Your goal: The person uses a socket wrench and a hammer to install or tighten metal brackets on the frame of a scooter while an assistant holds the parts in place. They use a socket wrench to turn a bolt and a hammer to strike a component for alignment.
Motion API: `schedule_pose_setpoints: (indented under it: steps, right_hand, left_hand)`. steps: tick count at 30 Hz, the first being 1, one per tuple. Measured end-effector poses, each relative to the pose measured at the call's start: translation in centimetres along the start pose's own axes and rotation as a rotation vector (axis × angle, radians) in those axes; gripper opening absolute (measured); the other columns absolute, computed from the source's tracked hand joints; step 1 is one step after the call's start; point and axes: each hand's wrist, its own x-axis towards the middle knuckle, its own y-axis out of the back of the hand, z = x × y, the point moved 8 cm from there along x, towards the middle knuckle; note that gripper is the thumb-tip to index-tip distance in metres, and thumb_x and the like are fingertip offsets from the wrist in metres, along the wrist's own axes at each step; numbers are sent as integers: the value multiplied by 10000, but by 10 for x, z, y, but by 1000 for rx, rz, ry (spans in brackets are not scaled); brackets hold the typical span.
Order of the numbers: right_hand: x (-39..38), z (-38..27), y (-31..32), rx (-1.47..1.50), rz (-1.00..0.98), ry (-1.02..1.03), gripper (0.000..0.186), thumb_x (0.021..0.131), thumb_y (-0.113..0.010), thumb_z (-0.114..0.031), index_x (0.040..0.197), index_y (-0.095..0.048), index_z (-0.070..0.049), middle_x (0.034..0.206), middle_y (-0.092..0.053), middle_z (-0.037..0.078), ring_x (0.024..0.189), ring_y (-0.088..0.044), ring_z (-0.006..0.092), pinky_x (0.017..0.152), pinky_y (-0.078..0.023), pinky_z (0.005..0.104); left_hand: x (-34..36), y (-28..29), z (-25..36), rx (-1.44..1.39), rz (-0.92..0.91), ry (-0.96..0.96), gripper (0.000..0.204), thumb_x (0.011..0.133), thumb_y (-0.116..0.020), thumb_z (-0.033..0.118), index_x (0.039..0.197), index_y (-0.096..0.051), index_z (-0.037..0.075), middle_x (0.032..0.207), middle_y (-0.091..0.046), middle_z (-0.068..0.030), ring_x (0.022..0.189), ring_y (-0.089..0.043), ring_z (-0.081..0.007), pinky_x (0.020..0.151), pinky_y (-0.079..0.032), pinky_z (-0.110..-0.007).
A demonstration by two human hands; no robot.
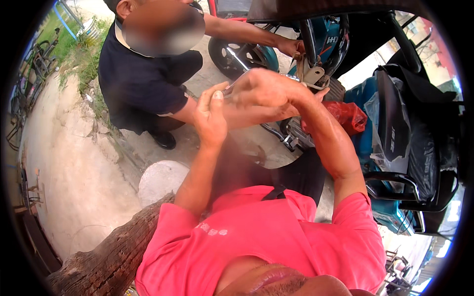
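Note:
In front of me, my left hand (212, 113) pinches a thin metallic item (228, 90) that I cannot make out. My right hand (261, 89) is curled beside its upper end, slightly blurred, and hides what is in its fingers. Just beyond both hands is a teal motorcycle (330, 39) with metal brackets (312, 75) and a ribbed footboard (336, 88). A crouching co-worker in dark clothes (136, 91) reaches to it with one hand (289, 47) at the upper frame; their other forearm passes behind my hands toward the bracket. A crumpled red bag (348, 116) lies behind my right forearm.
A black seat partly wrapped in plastic (395, 123) and a black rail (395, 180) are at the right. A round white object (155, 180) and a weathered log (111, 241) are by my left side. Concrete ground (69, 163) runs left toward grass and piled frames (27, 98).

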Motion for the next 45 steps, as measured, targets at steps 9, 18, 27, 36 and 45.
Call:
schedule_pose_setpoints:
  steps: [9,18,27,36,45]
  right_hand:
    - [104,95,38,633,577,-575,550,968,-609,-461,1078,-673,74,887,-705,125,809,-663,252,692,-520,410]
    - [20,-14,54,463,833,14,478,1011,-532,-435,1019,-736,-3,885,-723,149,768,-640,261,768,-511,408]
    - [-29,-14,-81,-408,789,177,289,832,-710,-166,1109,-748,-92,975,-638,93,1028,-593,305,914,-450,465]
    - [77,96,-46,-323,1023,144,486,826,-669,-84,1308,-628,-35,1131,-672,198,1089,-616,397,934,-513,512]
    - [71,96,-31,-354,660,5,505,845,-693,-168,1316,-627,3,1156,-679,241,1100,-639,414,970,-503,497]
  left_hand:
    - [-9,8,-32,-54,-3,-9,343,1088,-451,155,1268,-606,-94,1228,-678,-212,1061,-716,-272,858,-619,-355]
    - [17,18,-170,-325,-65,634,381,1095,-483,216,1368,-539,-45,1207,-669,-187,1065,-693,-264,873,-578,-357]
    - [146,-68,-71,-490,-473,500,493,1104,-458,376,1334,-528,-55,1239,-667,-238,1165,-663,-336,1014,-529,-448]
    - [58,-29,1,-89,-356,-149,465,1083,-532,406,1108,-646,-44,1180,-693,-207,1137,-658,-292,1038,-491,-440]
    - [12,-10,-72,-233,-55,96,397,1087,-534,283,1290,-549,-59,1008,-697,-167,771,-708,-217,729,-590,-361]
